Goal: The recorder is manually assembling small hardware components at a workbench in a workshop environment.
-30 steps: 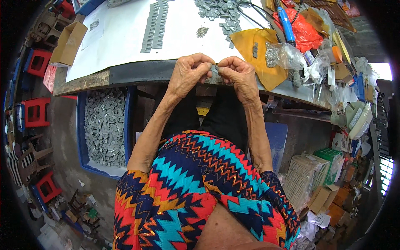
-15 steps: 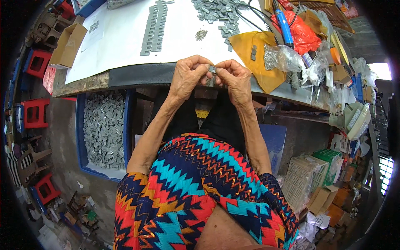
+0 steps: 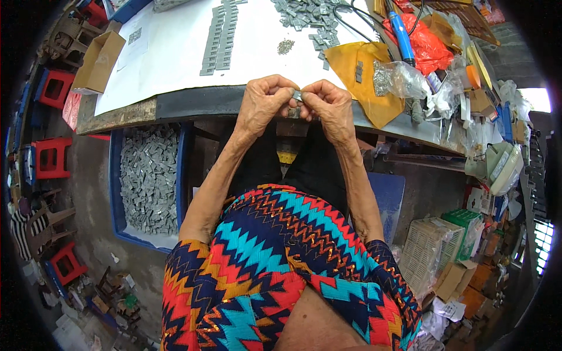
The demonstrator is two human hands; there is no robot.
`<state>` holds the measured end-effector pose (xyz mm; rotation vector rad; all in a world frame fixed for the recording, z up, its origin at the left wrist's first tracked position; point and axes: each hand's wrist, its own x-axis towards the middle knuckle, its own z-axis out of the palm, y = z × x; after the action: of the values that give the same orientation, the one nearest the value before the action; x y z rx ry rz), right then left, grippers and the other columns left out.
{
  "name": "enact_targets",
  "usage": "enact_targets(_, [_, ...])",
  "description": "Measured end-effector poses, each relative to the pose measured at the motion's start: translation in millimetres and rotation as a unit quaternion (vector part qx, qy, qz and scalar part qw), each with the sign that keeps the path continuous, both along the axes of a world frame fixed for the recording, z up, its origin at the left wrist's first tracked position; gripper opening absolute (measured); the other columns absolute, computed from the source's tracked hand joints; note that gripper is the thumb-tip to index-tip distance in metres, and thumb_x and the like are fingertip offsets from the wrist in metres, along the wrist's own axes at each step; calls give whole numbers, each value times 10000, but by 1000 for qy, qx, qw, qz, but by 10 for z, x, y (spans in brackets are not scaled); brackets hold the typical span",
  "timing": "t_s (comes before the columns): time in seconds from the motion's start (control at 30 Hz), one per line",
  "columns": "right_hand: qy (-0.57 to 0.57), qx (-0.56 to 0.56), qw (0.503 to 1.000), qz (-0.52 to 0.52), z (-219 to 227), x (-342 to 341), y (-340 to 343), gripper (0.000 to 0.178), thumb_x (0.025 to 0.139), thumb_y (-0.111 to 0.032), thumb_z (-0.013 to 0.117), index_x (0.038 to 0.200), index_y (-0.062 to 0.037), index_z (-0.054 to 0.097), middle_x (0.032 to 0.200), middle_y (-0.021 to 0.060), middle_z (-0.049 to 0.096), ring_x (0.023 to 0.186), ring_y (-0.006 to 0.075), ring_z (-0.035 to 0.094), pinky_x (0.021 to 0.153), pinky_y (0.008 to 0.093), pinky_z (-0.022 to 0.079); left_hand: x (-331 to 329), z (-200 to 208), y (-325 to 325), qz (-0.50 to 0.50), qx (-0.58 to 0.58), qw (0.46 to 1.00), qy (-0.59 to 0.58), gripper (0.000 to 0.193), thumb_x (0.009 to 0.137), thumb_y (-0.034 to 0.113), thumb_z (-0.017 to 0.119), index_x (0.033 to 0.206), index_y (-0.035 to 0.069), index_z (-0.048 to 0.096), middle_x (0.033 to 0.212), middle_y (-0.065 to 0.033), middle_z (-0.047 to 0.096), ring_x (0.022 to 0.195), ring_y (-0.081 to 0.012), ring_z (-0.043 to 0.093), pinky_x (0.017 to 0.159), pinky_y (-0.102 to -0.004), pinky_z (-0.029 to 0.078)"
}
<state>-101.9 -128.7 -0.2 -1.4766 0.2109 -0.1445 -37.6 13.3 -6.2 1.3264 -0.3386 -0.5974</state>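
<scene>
Between my two hands, just past the table's front edge, is a small grey rectangular part (image 3: 297, 96). My left hand (image 3: 264, 104) pinches its left end between thumb and fingers. On the other end, the thumb and fingertips of my right hand (image 3: 329, 106) are pressed together. The fingertips cover most of the part. Beyond my hands lie neat rows of similar grey parts (image 3: 218, 44), a loose heap of them (image 3: 304, 14), and a little pile of tiny metal pieces (image 3: 285, 47).
A blue electric screwdriver (image 3: 401, 38) with a black cable lies at the right by a red plastic bag (image 3: 430, 47) and an amber sheet (image 3: 374, 99). Below the table at left stands a blue bin (image 3: 115, 193) full of grey parts. A cardboard box (image 3: 102, 61) sits at the table's left end.
The view has shifted slightly. Both hands keep the small grey part pinched in nearly the same place; its visible face has tilted a little.
</scene>
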Motion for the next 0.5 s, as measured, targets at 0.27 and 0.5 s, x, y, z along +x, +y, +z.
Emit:
enact_targets(0.27, [-3,-20,1000,-24,-2,36,32,57,779,-41,565,776,15,560,609,23,563,486,52,504,438,168,403,-11,5,-9,8,-21,1000,14,127,793,83,552,877,2,602,646,-15,588,502,-44,489,453,-148,390])
enact_targets(0.5, [-14,-34,999,-28,3,88,-28,47,771,-43,570,765,3,573,602,-6,539,487,35,465,437,164,377,12,51,-15,-8,26,997,-77,147,809,71,527,911,-14,591,671,-45,600,553,-70,531,506,-185,433])
